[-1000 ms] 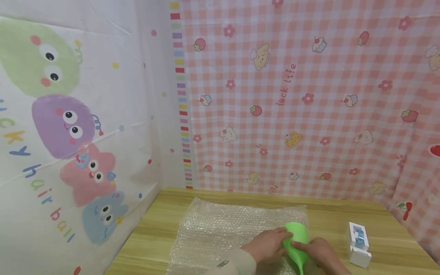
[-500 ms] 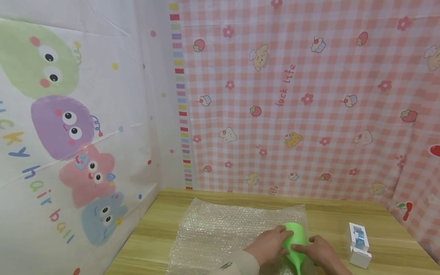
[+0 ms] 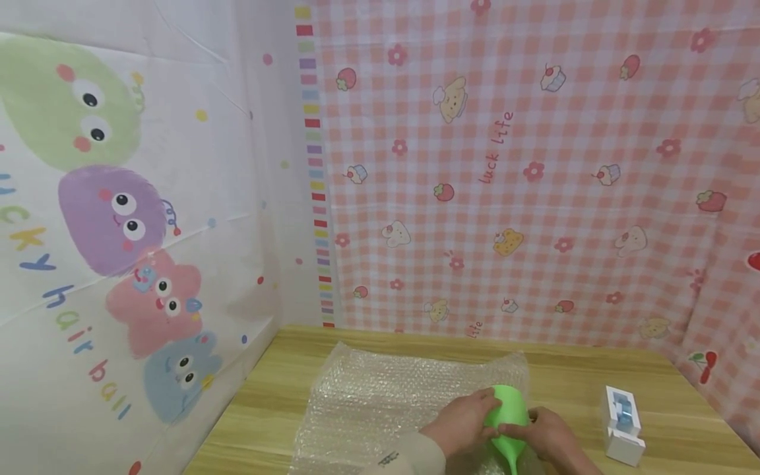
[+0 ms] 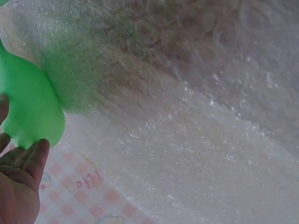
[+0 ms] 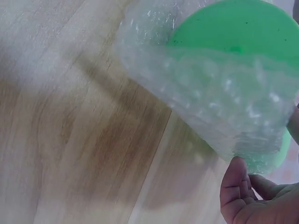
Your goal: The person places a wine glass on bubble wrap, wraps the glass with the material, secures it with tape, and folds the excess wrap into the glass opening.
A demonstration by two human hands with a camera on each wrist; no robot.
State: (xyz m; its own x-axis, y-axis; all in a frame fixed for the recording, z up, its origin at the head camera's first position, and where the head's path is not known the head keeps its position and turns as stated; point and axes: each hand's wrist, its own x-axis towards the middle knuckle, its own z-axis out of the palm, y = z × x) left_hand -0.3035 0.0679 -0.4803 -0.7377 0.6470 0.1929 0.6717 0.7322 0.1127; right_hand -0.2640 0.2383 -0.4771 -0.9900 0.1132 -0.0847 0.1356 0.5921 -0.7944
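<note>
Goblet (image 3: 510, 406) lies at right on bubble wrap (image 3: 380, 396), stem near; left hand (image 3: 463, 422) grips it, likely to steady; right hand (image 3: 551, 434) pinches wrap edge against it, presumably keeping fold snug.

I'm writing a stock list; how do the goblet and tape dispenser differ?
The goblet is plain green; the tape dispenser is white with a blue roll. The goblet is rounded and slim-stemmed; the dispenser is boxy. The left hand and right hand hold the goblet; the dispenser stands untouched on the table. Both are right of centre in the head view.
</note>
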